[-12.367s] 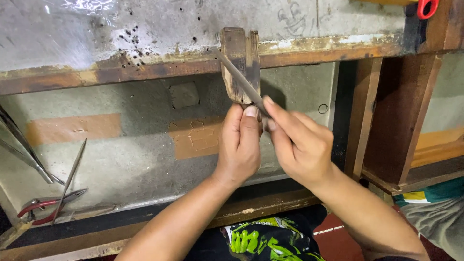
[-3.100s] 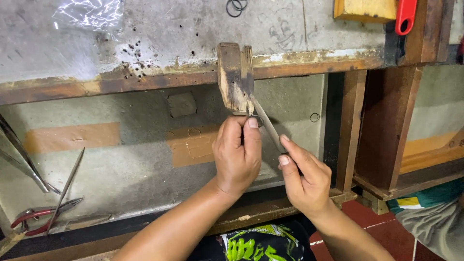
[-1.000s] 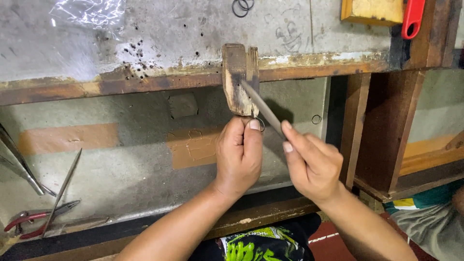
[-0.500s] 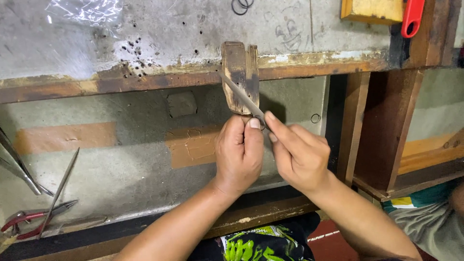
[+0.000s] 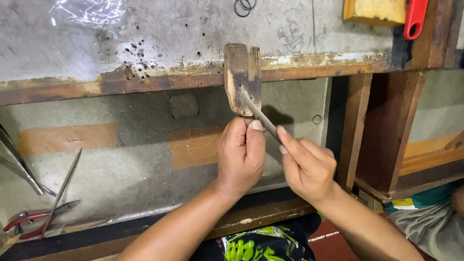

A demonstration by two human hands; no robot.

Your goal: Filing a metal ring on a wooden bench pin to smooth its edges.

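You are pressing your left hand (image 5: pixel 240 157) up against the underside of a worn wooden peg (image 5: pixel 242 79) that juts from the front edge of the workbench (image 5: pixel 145 82), fingers curled shut, thumb tip pushed to the peg's lower end; whatever small piece you may be pinching there is hidden behind the fingers. Your right hand (image 5: pixel 305 166) is sitting just beside the left, its fingers closed around the handle end of a slim metal file (image 5: pixel 258 113), which is slanting up and away from that hand to lie across the peg's face. Compared with three seconds ago, the right hand is riding higher and closer to the left, and the file is reaching further over the wood: by appearances a forward stroke in a back-and-forth filing motion, with the work held at the peg throughout. Well off to the left of your left hand, red-handled pliers (image 5: pixel 34 220) and a long thin metal tool (image 5: pixel 60 191) are lying on the lower shelf. Far above your right hand, a red handle (image 5: pixel 414 19) is hanging by a yellow block (image 5: pixel 374 10).
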